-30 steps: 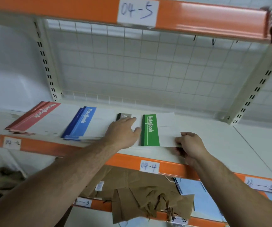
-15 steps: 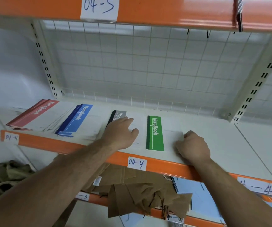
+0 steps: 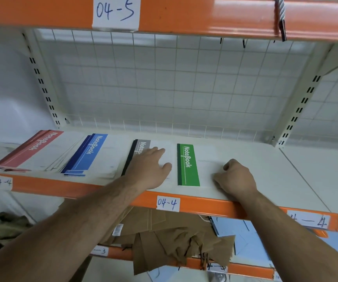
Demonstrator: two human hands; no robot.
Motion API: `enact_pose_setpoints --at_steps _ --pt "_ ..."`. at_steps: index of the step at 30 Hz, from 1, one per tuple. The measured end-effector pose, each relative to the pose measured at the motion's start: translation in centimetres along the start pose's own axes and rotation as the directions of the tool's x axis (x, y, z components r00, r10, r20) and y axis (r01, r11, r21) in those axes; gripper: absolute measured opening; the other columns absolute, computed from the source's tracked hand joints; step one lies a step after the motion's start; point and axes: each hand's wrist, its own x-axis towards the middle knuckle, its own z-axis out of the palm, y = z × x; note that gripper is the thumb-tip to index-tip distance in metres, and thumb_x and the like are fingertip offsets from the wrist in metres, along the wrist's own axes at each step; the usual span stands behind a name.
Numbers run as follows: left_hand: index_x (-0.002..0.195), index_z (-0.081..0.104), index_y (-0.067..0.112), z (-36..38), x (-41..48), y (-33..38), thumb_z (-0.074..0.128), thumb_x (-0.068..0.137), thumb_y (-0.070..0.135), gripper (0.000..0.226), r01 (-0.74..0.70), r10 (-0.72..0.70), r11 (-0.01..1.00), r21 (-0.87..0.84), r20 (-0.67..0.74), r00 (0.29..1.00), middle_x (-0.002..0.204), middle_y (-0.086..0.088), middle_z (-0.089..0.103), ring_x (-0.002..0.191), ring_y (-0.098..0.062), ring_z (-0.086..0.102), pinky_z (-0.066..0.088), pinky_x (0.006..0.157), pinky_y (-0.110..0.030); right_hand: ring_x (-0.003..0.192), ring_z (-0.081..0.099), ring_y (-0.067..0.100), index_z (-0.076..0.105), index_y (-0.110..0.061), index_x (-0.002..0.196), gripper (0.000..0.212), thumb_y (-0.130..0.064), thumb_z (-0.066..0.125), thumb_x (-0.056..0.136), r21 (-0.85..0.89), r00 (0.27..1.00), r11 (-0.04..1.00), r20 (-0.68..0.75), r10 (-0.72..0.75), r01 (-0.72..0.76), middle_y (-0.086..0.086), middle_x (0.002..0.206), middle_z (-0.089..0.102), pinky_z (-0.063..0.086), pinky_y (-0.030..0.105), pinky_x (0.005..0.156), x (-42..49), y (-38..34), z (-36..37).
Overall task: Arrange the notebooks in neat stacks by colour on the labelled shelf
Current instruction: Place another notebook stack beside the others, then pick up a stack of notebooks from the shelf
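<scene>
Slipping is the big worry here. The green notebook (image 3: 187, 165) is lying flat on the shelf (image 3: 275, 176), close to its front edge, so a hard tug could be sending it over the edge. The blue notebooks (image 3: 91, 153) and red notebooks (image 3: 36, 149) further left are sitting in messy, fanned piles, and a bump from the forearm could be spreading them more. The left hand (image 3: 149, 167) is lying flat with straight fingers, pressing on the grey notebook (image 3: 143, 145). The right hand (image 3: 235, 178) is curling its fingers at the green notebook's right side; I cannot tell if it is pinching the cover.
</scene>
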Motion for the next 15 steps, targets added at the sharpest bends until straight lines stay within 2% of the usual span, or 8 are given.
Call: enact_pose_setpoints --at_steps 4,8,10,12,15 --pt "0.158 0.024 0.027 0.0 0.6 0.7 0.039 0.101 0.054 0.064 -0.081 0.081 0.997 -0.014 0.031 0.996 0.165 0.004 0.018 0.152 -0.016 0.014 0.013 0.124 -0.036 0.091 0.062 0.025 0.057 -0.011 0.109 0.031 -0.015 0.064 0.078 0.017 0.999 0.999 0.016 0.048 -0.049 0.006 0.097 0.066 0.050 0.030 0.073 -0.3 -0.2 -0.4" --pt "0.157 0.023 0.029 -0.2 0.7 1.4 0.037 0.100 0.056 0.065 -0.169 0.170 0.985 -0.018 0.064 0.983 0.165 0.004 0.019 0.151 -0.016 0.016 0.014 0.123 -0.040 0.103 0.060 0.026 0.057 -0.010 0.120 0.036 -0.009 0.062 0.084 -0.027 0.997 0.997 -0.002 0.079 -0.079 0.009 0.114 0.063 0.050 0.030 0.083 -1.0 -0.7 -0.4" --pt "0.157 0.024 0.029 -0.3 0.6 1.5 0.037 0.100 0.056 0.065 -0.212 0.213 0.977 -0.017 0.067 0.975 0.165 0.004 0.020 0.151 -0.016 0.018 0.014 0.123 -0.038 0.105 0.060 0.027 0.057 -0.009 0.122 0.037 -0.015 0.063 0.087 -0.002 0.994 0.994 -0.037 0.106 -0.106 0.010 0.117 0.063 0.049 0.030 0.084 -1.5 -1.1 -0.6" --pt "0.158 0.024 0.028 -0.6 0.4 1.5 0.037 0.100 0.056 0.065 -0.252 0.253 0.968 -0.018 0.069 0.965 0.165 0.004 0.020 0.151 -0.016 0.017 0.014 0.122 -0.037 0.114 0.058 0.028 0.056 -0.010 0.129 0.043 -0.031 0.062 0.092 -0.011 0.990 0.995 -0.102 0.102 -0.104 0.011 0.124 0.062 0.047 0.032 0.090 -2.5 -1.3 -1.0" --pt "0.158 0.024 0.026 -0.9 -0.2 1.9 0.037 0.101 0.053 0.064 -0.315 0.315 0.949 -0.009 0.091 0.945 0.165 0.002 0.019 0.152 -0.015 0.013 0.010 0.123 -0.038 0.134 0.043 0.028 0.048 -0.016 0.144 0.060 -0.051 0.053 0.095 -0.146 0.985 0.988 -0.172 0.032 -0.057 0.008 0.145 0.050 0.040 0.039 0.105 -5.2 -1.6 -1.5"
